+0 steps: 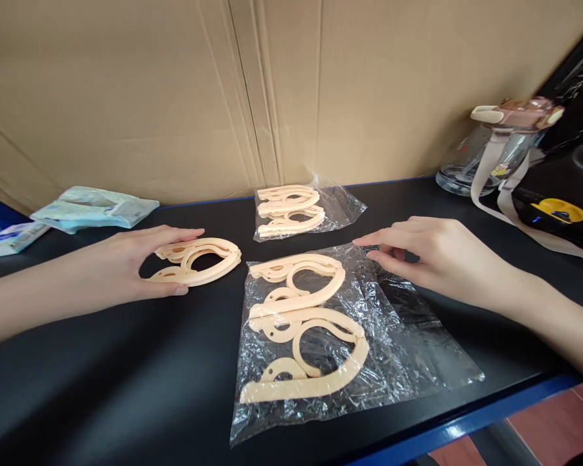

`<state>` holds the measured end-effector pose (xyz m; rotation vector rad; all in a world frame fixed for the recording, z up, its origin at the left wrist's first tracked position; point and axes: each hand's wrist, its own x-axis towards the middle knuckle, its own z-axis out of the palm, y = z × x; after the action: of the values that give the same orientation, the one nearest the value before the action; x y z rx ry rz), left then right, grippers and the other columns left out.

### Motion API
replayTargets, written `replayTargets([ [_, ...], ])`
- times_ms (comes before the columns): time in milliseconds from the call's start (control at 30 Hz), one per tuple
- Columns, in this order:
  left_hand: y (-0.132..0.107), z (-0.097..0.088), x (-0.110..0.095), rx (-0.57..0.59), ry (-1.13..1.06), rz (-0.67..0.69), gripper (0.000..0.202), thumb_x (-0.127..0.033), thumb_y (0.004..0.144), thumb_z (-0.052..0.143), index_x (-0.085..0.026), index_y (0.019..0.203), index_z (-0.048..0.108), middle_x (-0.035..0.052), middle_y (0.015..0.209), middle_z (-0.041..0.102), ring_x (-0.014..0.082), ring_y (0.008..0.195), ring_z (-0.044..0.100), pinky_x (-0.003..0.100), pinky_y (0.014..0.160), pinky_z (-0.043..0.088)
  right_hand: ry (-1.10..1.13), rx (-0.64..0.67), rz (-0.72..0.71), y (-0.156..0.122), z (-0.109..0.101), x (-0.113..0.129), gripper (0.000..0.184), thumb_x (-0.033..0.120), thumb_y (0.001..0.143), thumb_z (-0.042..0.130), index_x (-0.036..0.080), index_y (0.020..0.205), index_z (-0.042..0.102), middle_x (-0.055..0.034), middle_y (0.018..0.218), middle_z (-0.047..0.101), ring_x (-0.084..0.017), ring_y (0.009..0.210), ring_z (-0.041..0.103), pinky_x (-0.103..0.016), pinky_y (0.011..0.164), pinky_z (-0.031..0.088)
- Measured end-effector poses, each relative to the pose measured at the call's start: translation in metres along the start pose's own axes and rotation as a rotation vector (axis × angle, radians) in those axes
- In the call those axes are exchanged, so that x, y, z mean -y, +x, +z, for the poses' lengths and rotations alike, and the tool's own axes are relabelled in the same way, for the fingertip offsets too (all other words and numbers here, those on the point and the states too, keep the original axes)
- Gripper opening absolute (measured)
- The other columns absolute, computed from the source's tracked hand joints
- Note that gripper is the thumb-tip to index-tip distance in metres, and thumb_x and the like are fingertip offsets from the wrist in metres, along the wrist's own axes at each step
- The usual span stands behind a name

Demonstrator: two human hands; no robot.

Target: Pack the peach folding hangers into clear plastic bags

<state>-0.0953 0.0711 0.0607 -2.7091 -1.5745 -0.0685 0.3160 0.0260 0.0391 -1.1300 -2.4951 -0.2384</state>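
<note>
My left hand [126,265] has its thumb and fingers around the sides of a cream folding hanger [218,262], folded up and lying on the black tabletop. Right of it lies a clear plastic bag [408,349] with two more cream folding hangers [357,362] inside, side by side. My right hand [422,252] is over the bag's far right edge, index finger stretched out and thumb apart from it. Its fingertips are at the plastic; whether they press on it I cannot tell. Farther back, a smaller-looking clear bag [344,204] holds folded hangers [291,210] too.
Tissue packs [97,207] lie at the back left against a cardboard wall [175,97]. At the back right stands a clear water bottle [466,162] with a pale strap [488,168], beside a black object with a yellow part [561,209]. A blue edge [466,421] borders the table's front.
</note>
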Motion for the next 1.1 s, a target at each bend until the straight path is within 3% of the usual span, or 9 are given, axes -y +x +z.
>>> replayTargets([
  [167,0.003,-0.007,-0.008,-0.043,-0.002,-0.026,0.063,-0.062,0.094,0.05,-0.019,0.14,0.052,0.0064,0.126,0.066,0.0277,0.102,0.067,0.046,0.092,0.054,0.046,-0.047,0.017,-0.001,-0.001,0.003,0.028,0.025,0.098,0.051,0.02,0.116,0.072,-0.0019,0.076,0.073,-0.018,0.066,0.066,-0.031,0.063,0.049],
  [267,0.005,-0.004,-0.022,-0.124,-0.063,-0.054,0.072,-0.068,0.089,0.053,-0.019,0.142,0.048,0.0075,0.128,0.063,0.0315,0.11,0.064,0.049,0.097,0.052,0.08,-0.109,0.023,-0.001,-0.002,0.008,0.028,0.022,0.098,0.05,0.02,0.117,0.071,-0.0036,0.082,0.073,-0.017,0.069,0.066,-0.032,0.066,0.051],
  [400,0.0,0.008,-0.057,-0.328,-0.119,0.004,0.072,-0.067,0.089,0.055,-0.027,0.147,0.041,0.0065,0.141,0.056,0.0347,0.122,0.057,0.055,0.107,0.044,0.14,-0.204,-0.054,0.0,-0.002,0.021,0.028,0.024,0.098,0.054,0.021,0.124,0.065,-0.0074,0.096,0.071,-0.02,0.087,0.067,-0.036,0.077,0.056],
  [567,-0.014,0.018,-0.112,-0.407,-0.142,0.106,0.064,-0.054,0.093,0.054,-0.04,0.151,0.029,-0.0009,0.144,0.054,0.033,0.128,0.053,0.052,0.109,0.044,0.116,-0.21,-0.127,-0.001,-0.001,0.041,0.053,0.044,0.092,0.065,0.022,0.139,0.053,-0.0154,0.129,0.062,-0.029,0.115,0.063,-0.046,0.095,0.055],
  [700,-0.021,0.022,-0.139,-0.456,-0.091,0.261,0.063,-0.039,0.095,0.056,-0.03,0.151,0.028,0.0062,0.132,0.063,0.0302,0.117,0.06,0.047,0.101,0.045,0.127,-0.17,-0.208,-0.004,0.001,0.052,0.065,0.053,0.091,0.063,0.018,0.143,0.047,-0.0194,0.138,0.058,-0.032,0.123,0.059,-0.048,0.095,0.054],
  [867,-0.024,0.026,-0.149,-0.458,-0.075,0.372,0.054,-0.034,0.096,0.057,-0.02,0.143,0.036,0.0103,0.127,0.066,0.0285,0.112,0.061,0.045,0.1,0.04,0.138,-0.147,-0.263,-0.005,0.001,0.058,0.061,0.05,0.094,0.061,0.015,0.143,0.047,-0.0155,0.133,0.064,-0.026,0.12,0.06,-0.042,0.096,0.052],
  [1033,-0.024,0.029,-0.15,-0.473,-0.058,0.416,0.065,-0.04,0.095,0.061,-0.015,0.148,0.031,0.0121,0.126,0.068,0.0288,0.112,0.06,0.044,0.1,0.039,0.122,-0.156,-0.274,-0.004,0.002,0.063,0.059,0.045,0.093,0.062,0.018,0.143,0.047,-0.013,0.131,0.067,-0.026,0.12,0.061,-0.043,0.095,0.052],
  [1100,-0.024,0.028,-0.148,-0.454,-0.081,0.395,0.076,-0.05,0.095,0.059,-0.018,0.154,0.023,0.0128,0.136,0.062,0.0302,0.12,0.057,0.045,0.104,0.04,0.099,-0.148,-0.252,-0.004,-0.002,0.06,0.061,0.042,0.091,0.064,0.02,0.144,0.045,-0.012,0.131,0.067,-0.028,0.117,0.063,-0.044,0.093,0.053],
])
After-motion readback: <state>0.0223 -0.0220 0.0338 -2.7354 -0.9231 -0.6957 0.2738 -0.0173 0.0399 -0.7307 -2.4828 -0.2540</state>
